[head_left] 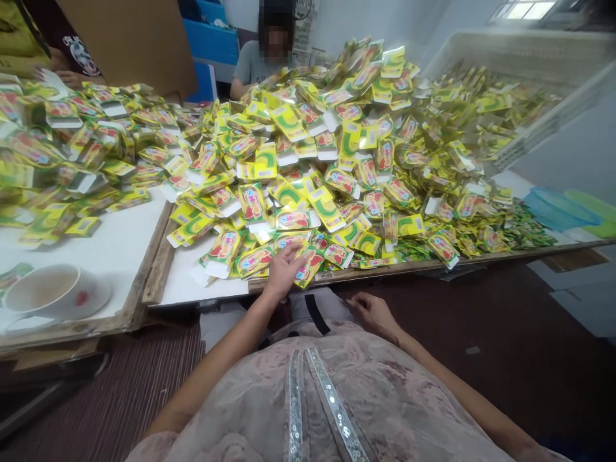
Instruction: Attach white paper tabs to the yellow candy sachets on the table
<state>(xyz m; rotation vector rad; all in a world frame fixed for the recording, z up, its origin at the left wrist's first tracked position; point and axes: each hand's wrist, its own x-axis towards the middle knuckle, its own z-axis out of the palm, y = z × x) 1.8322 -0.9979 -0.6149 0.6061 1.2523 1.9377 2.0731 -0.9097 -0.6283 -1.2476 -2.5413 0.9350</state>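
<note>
My left hand [283, 268] is at the table's front edge, its thumb and fingers closed on a small yellow-green carton [310, 264] with a red fruit picture. More of the same cartons [257, 260] lie right around it, several with white end flaps standing out. My right hand [375, 312] is lower, in front of the table edge and beside my lap. Its fingers are loosely curled and slightly apart, and I see nothing in them. Green sachets [423, 253] lie under the cartons to the right of my left hand.
A big heap of cartons [298, 122] covers the table [185, 282]. At right a tilted white crate [553, 122] holds more, near a blue plastic basin [561, 208]. A cup [45, 292] stands at left. A person [250, 61] sits opposite; another person [77, 58] is at left.
</note>
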